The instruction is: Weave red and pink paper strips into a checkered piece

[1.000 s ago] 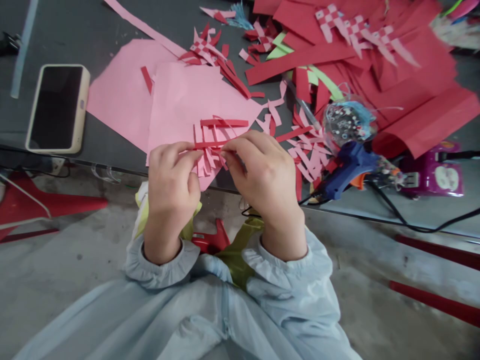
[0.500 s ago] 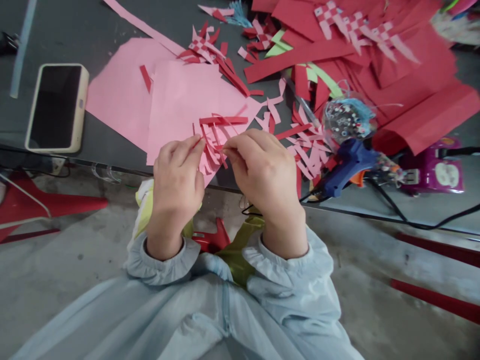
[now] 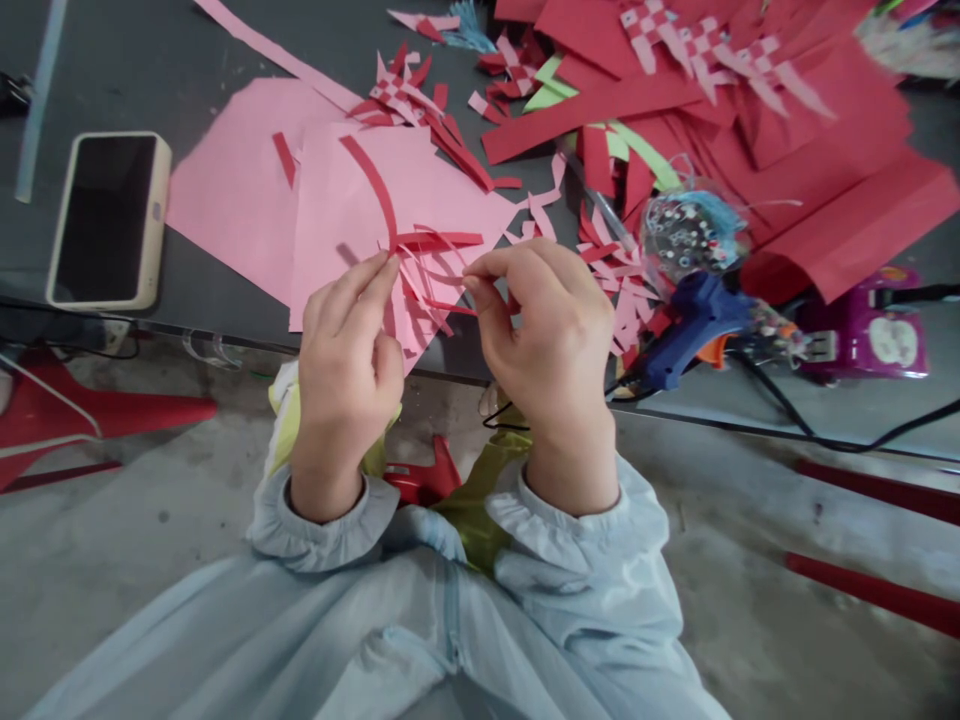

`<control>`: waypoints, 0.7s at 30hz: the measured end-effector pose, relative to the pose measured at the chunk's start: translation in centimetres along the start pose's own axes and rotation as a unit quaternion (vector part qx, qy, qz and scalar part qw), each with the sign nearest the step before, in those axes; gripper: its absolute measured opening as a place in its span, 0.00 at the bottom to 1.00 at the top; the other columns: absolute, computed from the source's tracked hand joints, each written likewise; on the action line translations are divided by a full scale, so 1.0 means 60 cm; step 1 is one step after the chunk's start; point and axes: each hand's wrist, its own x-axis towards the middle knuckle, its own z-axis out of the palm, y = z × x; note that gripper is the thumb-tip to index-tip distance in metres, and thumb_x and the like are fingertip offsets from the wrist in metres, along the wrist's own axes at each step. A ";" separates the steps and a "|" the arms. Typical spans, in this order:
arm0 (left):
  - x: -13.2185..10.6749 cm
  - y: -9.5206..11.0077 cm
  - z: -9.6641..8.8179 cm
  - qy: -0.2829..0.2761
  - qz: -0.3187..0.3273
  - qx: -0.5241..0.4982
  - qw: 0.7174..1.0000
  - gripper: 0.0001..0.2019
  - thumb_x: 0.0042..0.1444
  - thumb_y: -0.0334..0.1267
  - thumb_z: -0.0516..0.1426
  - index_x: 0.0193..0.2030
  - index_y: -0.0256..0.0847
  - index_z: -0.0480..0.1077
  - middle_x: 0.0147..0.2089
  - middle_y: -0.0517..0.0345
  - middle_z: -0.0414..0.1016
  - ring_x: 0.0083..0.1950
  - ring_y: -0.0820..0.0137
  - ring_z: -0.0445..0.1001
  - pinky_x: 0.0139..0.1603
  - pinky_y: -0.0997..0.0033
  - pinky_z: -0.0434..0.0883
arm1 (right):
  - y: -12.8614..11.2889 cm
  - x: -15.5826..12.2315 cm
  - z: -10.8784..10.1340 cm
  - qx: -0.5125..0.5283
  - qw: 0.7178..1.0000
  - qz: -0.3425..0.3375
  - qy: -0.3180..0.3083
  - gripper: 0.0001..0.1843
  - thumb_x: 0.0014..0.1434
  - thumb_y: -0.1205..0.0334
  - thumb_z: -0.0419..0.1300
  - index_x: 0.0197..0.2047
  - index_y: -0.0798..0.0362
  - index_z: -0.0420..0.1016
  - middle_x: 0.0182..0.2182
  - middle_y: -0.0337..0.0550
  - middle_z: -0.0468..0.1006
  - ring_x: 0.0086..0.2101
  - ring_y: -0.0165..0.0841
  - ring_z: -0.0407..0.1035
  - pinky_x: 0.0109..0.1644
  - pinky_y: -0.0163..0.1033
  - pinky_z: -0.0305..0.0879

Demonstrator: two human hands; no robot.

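Note:
My left hand (image 3: 346, 345) pinches the end of a long red paper strip (image 3: 373, 187) that curves up and away over a pink sheet (image 3: 352, 210). My right hand (image 3: 551, 325) pinches the right side of a small woven piece of red and pink paper strips (image 3: 429, 280), held between the two hands at the near table edge. Loose strip ends stick out of the woven piece towards both hands.
A phone (image 3: 105, 220) lies at the left on the dark table (image 3: 135, 60). A blue glue gun (image 3: 694, 325), a clear bag of beads (image 3: 690, 235) and a purple device (image 3: 870, 335) sit to the right. Red paper sheets (image 3: 787, 150) and woven scraps (image 3: 705, 45) cover the far right.
My left hand has pulled one red strip free of the woven piece, so it now arcs upward. My right hand shifted slightly right and keeps its pinch.

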 end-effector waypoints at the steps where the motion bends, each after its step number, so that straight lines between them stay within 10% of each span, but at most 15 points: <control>1: 0.000 0.001 -0.001 0.002 -0.005 -0.003 1.000 0.27 0.59 0.25 0.47 0.63 0.44 0.66 0.65 0.53 0.72 0.66 0.62 0.69 0.69 0.56 0.66 | 0.000 0.000 -0.001 0.001 1.000 0.001 -0.003 0.11 0.70 0.64 0.49 0.41 0.48 0.72 0.36 0.47 0.77 0.40 0.37 0.70 0.44 0.43 0.65; 21: -0.011 -0.021 0.009 0.081 -0.128 -0.175 0.973 0.27 0.57 0.20 0.49 0.59 0.46 0.72 0.59 0.59 0.74 0.49 0.70 0.80 0.53 0.68 0.81 | -0.014 -0.003 0.004 -0.015 0.997 -0.067 -0.021 0.13 0.70 0.66 0.50 0.41 0.51 0.75 0.37 0.44 0.79 0.40 0.35 0.72 0.42 0.39 0.66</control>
